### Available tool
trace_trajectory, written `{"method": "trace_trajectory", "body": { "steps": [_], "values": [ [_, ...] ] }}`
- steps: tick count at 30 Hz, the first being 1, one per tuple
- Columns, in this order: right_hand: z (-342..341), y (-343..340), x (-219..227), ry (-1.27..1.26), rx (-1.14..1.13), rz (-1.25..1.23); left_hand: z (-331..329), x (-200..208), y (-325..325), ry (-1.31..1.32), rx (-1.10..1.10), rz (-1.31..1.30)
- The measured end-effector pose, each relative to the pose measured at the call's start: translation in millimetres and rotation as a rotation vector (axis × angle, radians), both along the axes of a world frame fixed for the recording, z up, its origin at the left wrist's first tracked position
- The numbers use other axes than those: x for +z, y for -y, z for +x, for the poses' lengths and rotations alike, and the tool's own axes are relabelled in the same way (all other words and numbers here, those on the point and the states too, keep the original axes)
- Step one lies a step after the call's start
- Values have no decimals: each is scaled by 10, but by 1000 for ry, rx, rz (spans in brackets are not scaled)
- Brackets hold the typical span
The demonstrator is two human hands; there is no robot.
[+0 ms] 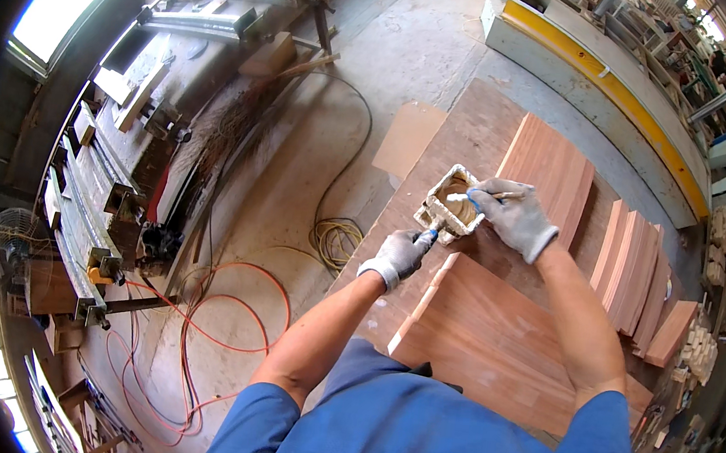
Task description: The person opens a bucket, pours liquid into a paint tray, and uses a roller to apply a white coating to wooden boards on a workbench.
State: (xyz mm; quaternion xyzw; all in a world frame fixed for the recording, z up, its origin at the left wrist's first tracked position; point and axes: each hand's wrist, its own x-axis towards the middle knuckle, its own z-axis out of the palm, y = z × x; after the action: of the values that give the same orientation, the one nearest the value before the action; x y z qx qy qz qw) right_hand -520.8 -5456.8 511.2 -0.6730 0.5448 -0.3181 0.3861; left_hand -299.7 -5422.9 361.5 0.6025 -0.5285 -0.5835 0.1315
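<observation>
— What materials do I see here?
— My gloves (519,218) are grey knitted cloth. The boards (493,337) are smooth, matt reddish wood. The square container (451,203) looks rough, crusted with dried paste.

There is one view, from a wide fisheye camera on the person's head, looking steeply down over the chest and both forearms, which enter from the lower edge. It sits close above the work: the left hand (397,257) and right hand (513,216) lie just above the picture's middle, near the lens. Beyond the hands the view reaches far down the concrete floor (400,45); left of the left hand it takes in a long machine bench (122,157), right of the right hand the stacked boards (633,264). Straight edges bend toward the rim, and the corners are black. No second view shares the scene.
</observation>
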Motion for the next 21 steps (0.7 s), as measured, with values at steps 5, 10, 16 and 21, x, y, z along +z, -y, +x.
{"method": "trace_trajectory", "body": {
  "steps": [5,10,16,21],
  "values": [
    [-211,35,191,-225,-75,9,10,32,7,4,2,18],
    [-64,-12,-29,-128,-34,-160,-6,219,9,-16,17,75],
    [-127,55,398,-417,-40,144,16,58,-20,-19,24,32],
    [-73,186,119,-138,25,-96,-1,170,2,-4,6,24]
  ]
}}
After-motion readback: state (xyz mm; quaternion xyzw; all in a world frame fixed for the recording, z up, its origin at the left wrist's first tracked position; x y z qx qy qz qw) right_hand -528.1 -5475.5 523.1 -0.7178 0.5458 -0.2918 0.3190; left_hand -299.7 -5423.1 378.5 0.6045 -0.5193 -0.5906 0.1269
